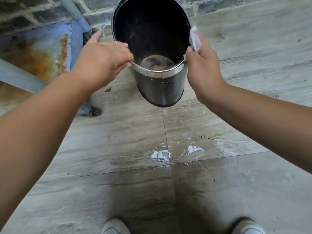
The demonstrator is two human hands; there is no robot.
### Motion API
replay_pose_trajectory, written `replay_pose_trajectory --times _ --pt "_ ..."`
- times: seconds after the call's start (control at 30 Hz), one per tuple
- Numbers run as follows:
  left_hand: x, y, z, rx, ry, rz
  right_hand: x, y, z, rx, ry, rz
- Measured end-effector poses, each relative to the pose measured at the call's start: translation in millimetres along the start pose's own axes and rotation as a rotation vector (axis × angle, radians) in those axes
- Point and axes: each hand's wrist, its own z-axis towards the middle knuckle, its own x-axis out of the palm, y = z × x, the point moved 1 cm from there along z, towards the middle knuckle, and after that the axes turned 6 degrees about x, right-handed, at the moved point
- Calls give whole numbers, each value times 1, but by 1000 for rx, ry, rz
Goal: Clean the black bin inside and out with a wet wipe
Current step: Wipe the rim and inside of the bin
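Observation:
The black bin with a shiny metal rim is held in the air, tilted with its mouth toward me. Brown dirty residue lies at its bottom. My left hand grips the rim on the left side. My right hand grips the rim on the right, with a white wet wipe pinched between its fingers and the bin. Water drips from the bin's base.
Grey tiled floor with a wet patch and puddles below the bin. A brick wall stands behind, with a grey pipe and a rust-stained blue surface at left. My shoes show at the bottom.

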Motion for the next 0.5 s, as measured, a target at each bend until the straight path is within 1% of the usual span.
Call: replay_pose_trajectory --times 0.1,0.23,0.37,0.5 --pt "-1 -9 3 -5 18 24 -3 -3 -4 -4 -5 14" --pt "-2 -33 13 -38 27 97 -11 -12 -15 -7 -57 79" --pt "-1 -69 27 -136 -12 181 -19 -23 -16 20 -83 146" --pt "-1 -91 48 -258 -36 212 -15 -35 -26 108 -29 176"
